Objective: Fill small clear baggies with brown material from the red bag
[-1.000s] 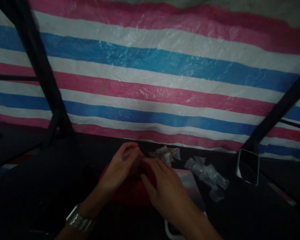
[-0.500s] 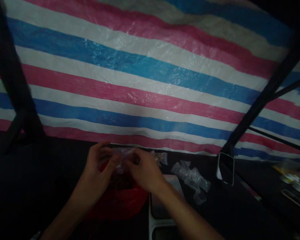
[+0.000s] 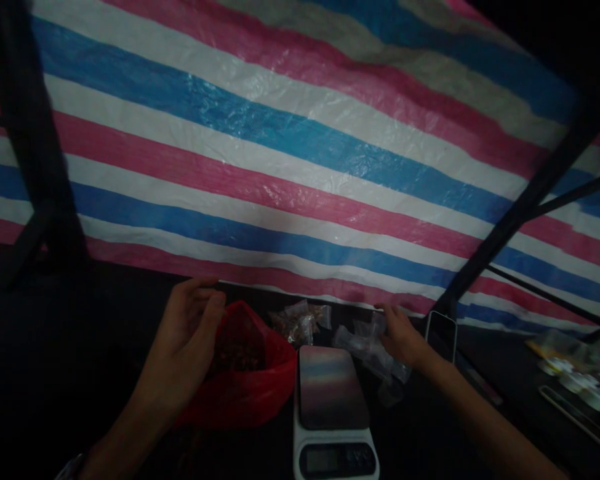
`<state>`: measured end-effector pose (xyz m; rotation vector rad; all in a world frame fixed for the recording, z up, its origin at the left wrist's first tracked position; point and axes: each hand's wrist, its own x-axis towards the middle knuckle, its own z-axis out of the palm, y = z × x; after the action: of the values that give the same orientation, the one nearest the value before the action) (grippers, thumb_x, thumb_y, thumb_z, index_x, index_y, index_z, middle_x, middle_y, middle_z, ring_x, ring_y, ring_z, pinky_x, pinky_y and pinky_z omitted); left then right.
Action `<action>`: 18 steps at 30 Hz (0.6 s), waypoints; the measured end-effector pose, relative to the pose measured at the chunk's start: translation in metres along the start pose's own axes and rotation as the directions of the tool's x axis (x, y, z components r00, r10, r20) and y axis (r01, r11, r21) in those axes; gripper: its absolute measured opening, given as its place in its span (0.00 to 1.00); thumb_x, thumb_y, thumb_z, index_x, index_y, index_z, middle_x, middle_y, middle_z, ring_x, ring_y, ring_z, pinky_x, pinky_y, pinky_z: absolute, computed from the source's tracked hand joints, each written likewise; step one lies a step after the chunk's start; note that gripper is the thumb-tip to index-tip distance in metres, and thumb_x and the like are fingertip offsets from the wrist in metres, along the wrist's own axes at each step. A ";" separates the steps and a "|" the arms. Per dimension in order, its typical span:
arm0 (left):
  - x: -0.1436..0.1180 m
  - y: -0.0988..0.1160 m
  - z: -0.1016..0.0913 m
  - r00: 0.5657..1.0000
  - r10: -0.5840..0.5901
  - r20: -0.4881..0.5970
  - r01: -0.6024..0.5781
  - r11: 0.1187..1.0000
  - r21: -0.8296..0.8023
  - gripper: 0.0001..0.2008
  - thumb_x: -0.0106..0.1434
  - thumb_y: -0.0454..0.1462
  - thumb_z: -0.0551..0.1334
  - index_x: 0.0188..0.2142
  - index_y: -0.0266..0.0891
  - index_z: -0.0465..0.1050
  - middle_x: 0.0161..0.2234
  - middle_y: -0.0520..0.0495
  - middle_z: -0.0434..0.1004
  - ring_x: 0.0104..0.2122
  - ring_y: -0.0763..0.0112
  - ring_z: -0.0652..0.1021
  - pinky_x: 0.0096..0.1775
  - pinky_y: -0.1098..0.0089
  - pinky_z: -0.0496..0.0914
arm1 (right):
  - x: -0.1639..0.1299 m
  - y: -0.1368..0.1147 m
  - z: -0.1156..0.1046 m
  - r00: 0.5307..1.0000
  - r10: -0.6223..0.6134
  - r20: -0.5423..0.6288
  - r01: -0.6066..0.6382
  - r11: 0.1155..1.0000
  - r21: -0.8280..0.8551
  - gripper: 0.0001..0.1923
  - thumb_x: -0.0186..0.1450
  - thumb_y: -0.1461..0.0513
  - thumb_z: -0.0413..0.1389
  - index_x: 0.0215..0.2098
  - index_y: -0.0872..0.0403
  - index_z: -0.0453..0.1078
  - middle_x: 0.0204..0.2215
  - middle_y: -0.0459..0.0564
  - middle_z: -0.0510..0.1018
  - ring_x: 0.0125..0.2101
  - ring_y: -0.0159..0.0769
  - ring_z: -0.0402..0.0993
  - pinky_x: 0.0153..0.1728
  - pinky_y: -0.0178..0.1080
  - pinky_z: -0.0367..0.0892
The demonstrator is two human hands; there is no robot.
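Behind everything hangs the striped tarp [image 3: 300, 173]. On the dark surface [image 3: 105, 347] your hands have parted since half a second ago, when both met over the red bag [image 3: 250, 380]. Your left hand [image 3: 187, 340] stays at the bag's open mouth, fingers loosely curled; whether they pinch anything, you cannot tell. Your right hand [image 3: 403, 337] has swung out to the pile of clear bags [image 3: 367, 347] beside the scale [image 3: 333, 407], fingers closing on one. Filled packets [image 3: 300, 320] lie behind; a phone [image 3: 441, 335] stands just right.
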<state>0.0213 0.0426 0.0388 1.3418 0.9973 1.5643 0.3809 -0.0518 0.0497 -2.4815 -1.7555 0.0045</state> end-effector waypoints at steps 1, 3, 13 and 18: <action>0.000 0.000 -0.001 1.000 0.001 0.001 -0.001 1.000 0.000 0.18 0.62 0.51 0.65 0.48 0.47 0.67 0.37 0.53 0.73 0.36 0.64 0.77 0.38 0.64 0.74 | 0.000 -0.004 0.004 0.999 -0.032 0.001 0.032 0.999 -0.029 0.35 0.61 0.75 0.53 0.66 0.59 0.66 0.63 0.66 0.71 0.65 0.50 0.67 0.63 0.47 0.63; 0.001 -0.002 -0.003 1.000 0.010 0.009 -0.010 1.000 0.001 0.19 0.61 0.51 0.65 0.47 0.47 0.67 0.37 0.52 0.73 0.36 0.64 0.77 0.38 0.64 0.74 | 0.001 -0.008 0.011 0.996 -0.078 0.041 0.081 0.994 -0.077 0.33 0.60 0.76 0.52 0.62 0.56 0.72 0.61 0.62 0.73 0.63 0.49 0.68 0.62 0.46 0.64; 0.003 -0.009 -0.011 0.998 0.023 0.058 -0.025 0.999 0.036 0.17 0.64 0.52 0.64 0.46 0.46 0.70 0.37 0.52 0.73 0.36 0.64 0.77 0.39 0.66 0.74 | 0.029 -0.013 -0.002 0.981 -0.168 0.094 0.175 0.982 -0.076 0.29 0.65 0.75 0.55 0.64 0.57 0.72 0.61 0.67 0.73 0.65 0.57 0.66 0.65 0.57 0.61; 0.004 -0.012 -0.017 0.997 0.031 0.074 -0.035 0.998 0.054 0.15 0.65 0.50 0.64 0.46 0.46 0.72 0.35 0.53 0.74 0.35 0.66 0.77 0.37 0.68 0.73 | 0.069 -0.066 0.024 0.945 -0.247 0.216 0.217 0.964 0.151 0.19 0.74 0.54 0.61 0.59 0.53 0.72 0.57 0.54 0.77 0.51 0.46 0.78 0.51 0.52 0.77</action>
<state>0.0049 0.0492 0.0267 1.4502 0.9844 1.5104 0.3407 0.0367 0.0355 -2.2484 -2.0592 0.3913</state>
